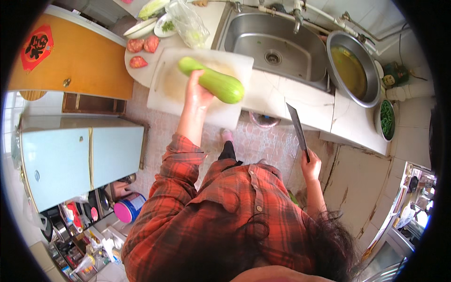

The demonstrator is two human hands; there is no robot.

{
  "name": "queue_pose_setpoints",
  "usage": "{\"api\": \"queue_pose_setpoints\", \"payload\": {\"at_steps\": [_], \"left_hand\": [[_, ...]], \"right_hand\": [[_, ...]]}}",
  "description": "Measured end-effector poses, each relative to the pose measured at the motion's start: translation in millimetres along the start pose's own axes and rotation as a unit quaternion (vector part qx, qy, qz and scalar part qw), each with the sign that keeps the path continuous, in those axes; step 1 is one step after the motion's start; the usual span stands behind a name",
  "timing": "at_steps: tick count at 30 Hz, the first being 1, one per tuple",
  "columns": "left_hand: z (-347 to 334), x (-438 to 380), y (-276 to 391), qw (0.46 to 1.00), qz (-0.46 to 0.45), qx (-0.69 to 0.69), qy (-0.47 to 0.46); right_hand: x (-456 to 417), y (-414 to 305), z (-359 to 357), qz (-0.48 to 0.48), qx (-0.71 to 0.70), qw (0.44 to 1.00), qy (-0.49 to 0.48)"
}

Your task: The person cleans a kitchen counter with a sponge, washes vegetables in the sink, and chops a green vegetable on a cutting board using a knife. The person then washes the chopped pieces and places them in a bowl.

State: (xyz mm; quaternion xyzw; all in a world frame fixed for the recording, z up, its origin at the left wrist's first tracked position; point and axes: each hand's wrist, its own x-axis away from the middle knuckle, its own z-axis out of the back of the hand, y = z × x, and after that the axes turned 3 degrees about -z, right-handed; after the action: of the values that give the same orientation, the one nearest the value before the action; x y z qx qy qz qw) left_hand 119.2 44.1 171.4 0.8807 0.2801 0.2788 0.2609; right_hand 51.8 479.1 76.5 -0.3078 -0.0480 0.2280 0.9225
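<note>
A pale green zucchini point(220, 84) is in the grip of my left hand point(200, 91), above a white plastic cutting board point(169, 58) at the counter's edge. My right hand point(311, 165) holds a kitchen knife point(297, 127) by its dark handle, off to the right, near the front edge of the counter. The blade points up and away from me. Red tomatoes point(151, 44) lie left of the board, beside a plate with chopped greens point(165, 26) and a clear plastic bag point(190, 26).
Right of the board is a steel sink point(243, 46). A large metal basin point(329, 53) with yellowish liquid stands beside it, and a bowl of cut green vegetables point(387, 120) sits at the far right. An orange door point(88, 53) and a light-blue cabinet point(116, 153) are on the left.
</note>
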Motion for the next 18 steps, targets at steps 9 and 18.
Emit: {"api": "queue_pose_setpoints", "payload": {"at_steps": [9,18], "left_hand": [[-91,-267,-1,0.884,-0.09,-0.45,0.093],[-46,-398,31,0.66,-0.063,-0.703,0.256]], "right_hand": [[-26,-88,-37,-0.032,0.03,0.997,0.06],[4,-150,-43,-0.121,0.077,0.99,0.012]]}}
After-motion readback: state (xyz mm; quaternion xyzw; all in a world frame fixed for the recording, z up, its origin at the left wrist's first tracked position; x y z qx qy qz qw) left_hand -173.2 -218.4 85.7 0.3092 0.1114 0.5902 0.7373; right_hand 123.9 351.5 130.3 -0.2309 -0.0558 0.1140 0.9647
